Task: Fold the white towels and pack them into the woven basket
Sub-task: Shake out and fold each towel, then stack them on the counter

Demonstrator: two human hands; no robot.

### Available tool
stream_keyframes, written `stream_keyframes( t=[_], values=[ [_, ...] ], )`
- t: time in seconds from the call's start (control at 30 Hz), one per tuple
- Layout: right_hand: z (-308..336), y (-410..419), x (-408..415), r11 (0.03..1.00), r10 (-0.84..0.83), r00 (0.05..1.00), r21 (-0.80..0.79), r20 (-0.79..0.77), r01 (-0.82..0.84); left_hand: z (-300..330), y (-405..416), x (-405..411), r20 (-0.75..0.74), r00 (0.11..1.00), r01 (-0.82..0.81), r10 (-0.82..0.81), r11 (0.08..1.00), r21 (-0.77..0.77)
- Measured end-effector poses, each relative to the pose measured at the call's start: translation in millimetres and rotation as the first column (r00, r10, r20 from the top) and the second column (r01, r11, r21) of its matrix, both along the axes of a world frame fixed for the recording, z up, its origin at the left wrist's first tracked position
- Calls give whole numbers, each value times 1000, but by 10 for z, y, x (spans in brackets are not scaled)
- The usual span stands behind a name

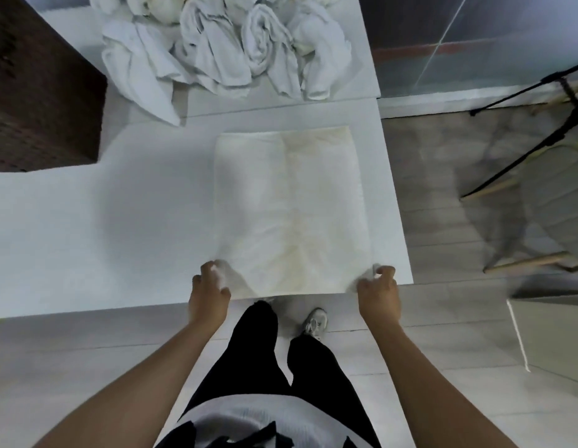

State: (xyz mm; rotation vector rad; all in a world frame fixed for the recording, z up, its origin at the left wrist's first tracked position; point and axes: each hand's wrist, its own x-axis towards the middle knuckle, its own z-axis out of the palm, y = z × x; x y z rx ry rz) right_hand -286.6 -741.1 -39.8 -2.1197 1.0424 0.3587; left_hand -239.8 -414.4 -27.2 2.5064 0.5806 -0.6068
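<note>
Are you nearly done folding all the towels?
Not nearly. One towel lies spread flat on the white table; the left hand and right hand each pinch a near corner, ready to fold it. A crumpled pile of towels waits at the far end. The woven basket stands at the left; its inside is hidden, so packed ones can't be counted.

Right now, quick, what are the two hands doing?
Left hand: pinching the near left corner of the flat white towel.
Right hand: pinching the towel's near right corner.
</note>
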Motion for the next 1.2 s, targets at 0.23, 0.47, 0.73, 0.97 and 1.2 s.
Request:
stream_keyframes(
  t=[0.23, 0.47, 0.73, 0.97, 1.2],
  values=[
    [-206, 52, -28, 935, -272, 961, 222, -51, 277, 28, 192, -70, -40, 999, 4, -6, 998, -58],
    [-6, 318, 0, 913, -313, 946, 248, -88, 325, 83, 463, -73, -41, 993, -119, 112, 961, -249],
    [429, 635, -302, 859, -441, 893, 331, 93, 390, 453, 847, -30, -75, 963, -261, 259, 827, -498],
    [786, 713, -321, 767, -585, 782, 460, 214, 448, 863, 874, 71, -29, 982, -159, 186, 734, -661],
    [1012, 510, 197, 666, -692, 670, 597, 270, 447, 1052, 779, 381, -116, 955, -262, 274, 591, -763]
  ],
)
